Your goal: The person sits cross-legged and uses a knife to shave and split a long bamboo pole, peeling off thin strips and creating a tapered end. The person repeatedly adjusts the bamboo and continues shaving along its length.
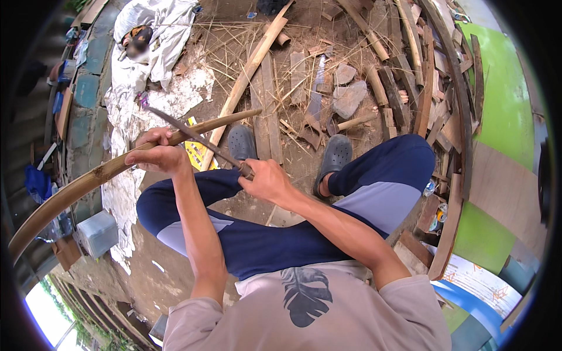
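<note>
"Head camera on my feed: what do I get at the left?"

"A bamboo pole (105, 170) slants in from the left edge, rising rightward. A pale plastic tub (96, 233) sits below it on the ground (137, 286)."

"And the hands?"

"I see the left hand (159, 155) closed on the pole, thumb on the near side, fingers curled round the far side. Beside it the blade of a long knife (175, 124) crosses over the pole, tip up and left; I can't tell whether they touch. A grey clog (241, 142) shows just beyond. Next, the right hand (266, 184) wraps the knife's wooden handle (246, 170), fingers tight."

"Farther right?"

"The second clog (336, 157), a grey stone (350, 98) beyond it, then a pile of wooden slats (425, 88) and a lime-green panel (497, 76)."
</note>
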The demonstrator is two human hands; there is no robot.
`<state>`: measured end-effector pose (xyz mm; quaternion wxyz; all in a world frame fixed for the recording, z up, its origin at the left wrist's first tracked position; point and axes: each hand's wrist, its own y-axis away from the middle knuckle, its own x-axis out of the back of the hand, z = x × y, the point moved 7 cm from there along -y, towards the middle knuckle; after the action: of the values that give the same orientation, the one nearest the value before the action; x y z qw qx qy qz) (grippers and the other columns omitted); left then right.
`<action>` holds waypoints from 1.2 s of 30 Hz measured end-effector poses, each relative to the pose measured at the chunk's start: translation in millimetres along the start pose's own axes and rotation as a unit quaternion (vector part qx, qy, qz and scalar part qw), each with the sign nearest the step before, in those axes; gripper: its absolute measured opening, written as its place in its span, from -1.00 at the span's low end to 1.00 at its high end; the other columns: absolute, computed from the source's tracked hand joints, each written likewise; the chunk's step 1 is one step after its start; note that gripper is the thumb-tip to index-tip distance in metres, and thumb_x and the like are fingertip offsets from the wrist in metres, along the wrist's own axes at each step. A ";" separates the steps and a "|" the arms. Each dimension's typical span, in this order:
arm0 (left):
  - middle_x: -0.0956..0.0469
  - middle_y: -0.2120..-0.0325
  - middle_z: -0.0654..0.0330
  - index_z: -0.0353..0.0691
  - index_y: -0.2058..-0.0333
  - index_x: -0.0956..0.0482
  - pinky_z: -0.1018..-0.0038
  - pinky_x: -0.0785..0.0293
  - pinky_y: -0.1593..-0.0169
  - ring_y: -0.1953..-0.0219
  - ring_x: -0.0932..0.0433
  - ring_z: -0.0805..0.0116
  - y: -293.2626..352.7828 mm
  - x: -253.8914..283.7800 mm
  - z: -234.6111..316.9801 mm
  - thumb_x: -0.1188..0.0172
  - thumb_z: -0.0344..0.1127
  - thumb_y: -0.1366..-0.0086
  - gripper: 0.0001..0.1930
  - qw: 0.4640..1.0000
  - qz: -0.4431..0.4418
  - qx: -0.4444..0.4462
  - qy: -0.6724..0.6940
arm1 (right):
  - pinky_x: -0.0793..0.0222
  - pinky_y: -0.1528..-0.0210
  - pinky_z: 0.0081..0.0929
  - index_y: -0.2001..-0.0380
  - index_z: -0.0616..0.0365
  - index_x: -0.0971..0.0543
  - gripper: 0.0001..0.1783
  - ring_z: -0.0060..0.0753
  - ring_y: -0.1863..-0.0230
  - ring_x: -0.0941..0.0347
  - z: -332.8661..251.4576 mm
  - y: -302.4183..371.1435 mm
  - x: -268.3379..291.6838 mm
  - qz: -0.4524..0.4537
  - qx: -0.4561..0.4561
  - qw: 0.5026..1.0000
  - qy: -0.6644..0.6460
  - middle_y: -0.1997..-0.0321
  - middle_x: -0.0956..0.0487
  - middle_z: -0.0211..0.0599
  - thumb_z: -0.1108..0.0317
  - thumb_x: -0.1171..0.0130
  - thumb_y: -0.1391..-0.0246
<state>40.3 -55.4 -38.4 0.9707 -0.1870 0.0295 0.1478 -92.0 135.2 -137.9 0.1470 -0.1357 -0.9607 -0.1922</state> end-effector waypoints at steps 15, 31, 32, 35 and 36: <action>-0.37 0.71 0.11 -0.24 0.63 -0.31 0.59 -0.29 0.53 0.66 -0.30 0.41 -1.0 -1.2 -1.1 0.50 0.62 -0.18 -0.09 1.000 0.002 0.017 -0.009 | -0.51 0.14 -0.07 0.29 0.26 -0.65 -0.60 0.20 0.31 -0.59 112.4 -45.4 -4.4 -0.013 -0.145 0.987 0.066 0.44 -0.60 0.22 0.15 -0.20 0.12; -0.37 0.72 0.10 -0.26 0.65 -0.32 0.56 -0.33 0.54 0.66 -0.36 0.38 -9.9 -8.5 -3.4 0.39 0.61 -0.18 -0.10 1.000 0.018 0.017 0.009 | -0.47 0.07 -0.08 0.26 0.18 -0.65 -0.63 0.23 0.19 -0.56 122.0 -57.8 0.6 -0.026 -0.182 0.980 0.070 0.25 -0.60 0.24 0.16 -0.18 0.10; -0.37 0.72 0.10 -0.26 0.65 -0.32 0.56 -0.33 0.54 0.66 -0.36 0.38 -11.7 -9.3 -4.3 0.39 0.62 -0.18 -0.10 1.000 0.016 0.019 0.014 | -0.47 0.07 -0.08 0.27 0.18 -0.64 -0.63 0.23 0.19 -0.56 102.6 -56.8 1.9 -0.027 -0.137 0.988 0.071 0.26 -0.60 0.24 0.16 -0.18 0.10; -0.37 0.73 0.11 -0.26 0.65 -0.33 0.57 -0.32 0.54 0.66 -0.36 0.38 -14.5 -3.6 -8.9 0.40 0.62 -0.18 -0.10 0.999 0.011 0.025 0.020 | -0.46 0.16 -0.10 0.34 0.20 -0.62 -0.66 0.16 0.29 -0.56 87.2 -53.1 -3.9 -0.024 -0.065 0.996 0.058 0.37 -0.58 0.19 0.17 -0.17 0.11; -0.37 0.73 0.11 -0.26 0.66 -0.33 0.57 -0.32 0.54 0.66 -0.36 0.38 -16.4 -0.6 -12.6 0.41 0.62 -0.18 -0.09 0.999 0.014 0.029 0.024 | -0.46 0.25 -0.12 0.39 0.22 -0.60 -0.68 0.11 0.39 -0.55 106.0 -54.2 -6.5 -0.014 -0.082 0.995 0.049 0.47 -0.57 0.14 0.17 -0.16 0.11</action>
<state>44.6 -74.8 -44.2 0.9727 -0.1614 0.0598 0.1559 -127.6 129.1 -251.4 0.1800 -0.1241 -0.9351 -0.2788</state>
